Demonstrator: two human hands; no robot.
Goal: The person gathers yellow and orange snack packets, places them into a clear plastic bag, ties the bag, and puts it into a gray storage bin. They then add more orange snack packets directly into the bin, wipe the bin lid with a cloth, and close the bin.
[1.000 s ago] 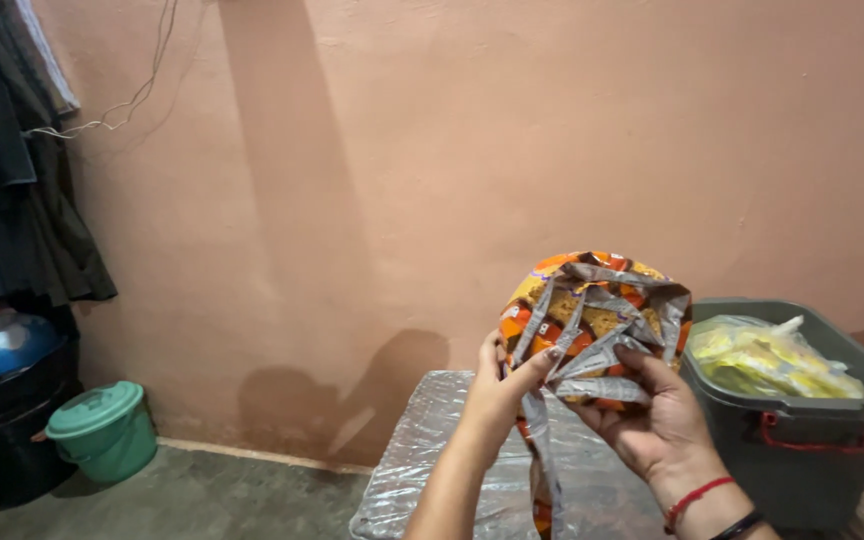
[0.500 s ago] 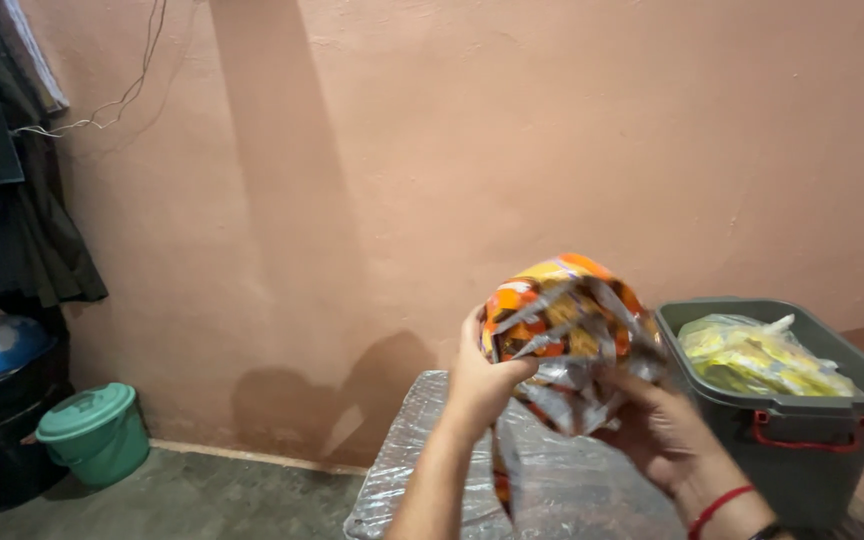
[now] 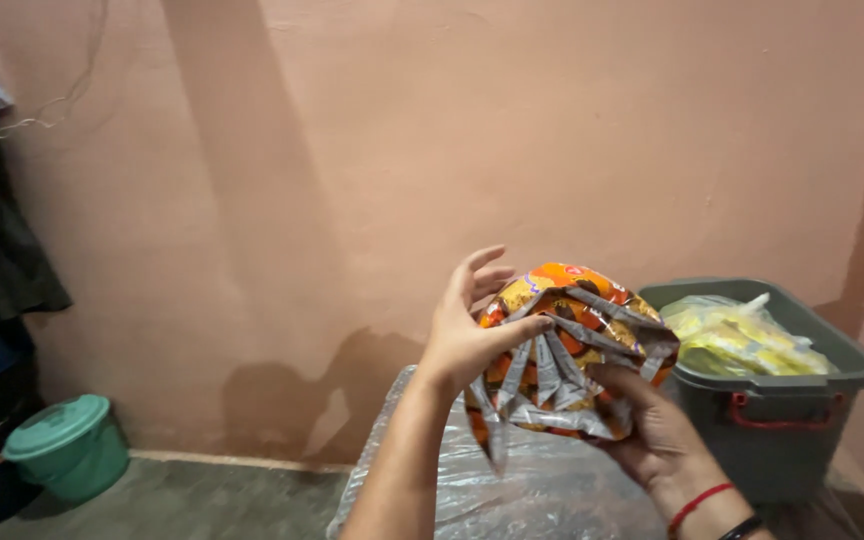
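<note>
We hold the woven wrapper piece [image 3: 562, 355] aloft, right hand [image 3: 652, 435] gripping beneath, left hand [image 3: 467, 335] pinching one strip, fingers splayed. Most looks woven; loose strip ends [image 3: 492, 440] remain untucked, we judge.

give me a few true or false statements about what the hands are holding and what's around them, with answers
1. Both hands, left hand and right hand, hold the orange woven wrapper piece. True.
2. The grey bin is empty. False: it holds a clear bag of yellow items.
3. A green lidded bucket sits on the floor at left. True.
4. The wall is blue. False: it is pinkish.
5. The right wrist is bare. False: it wears a red string.
</note>
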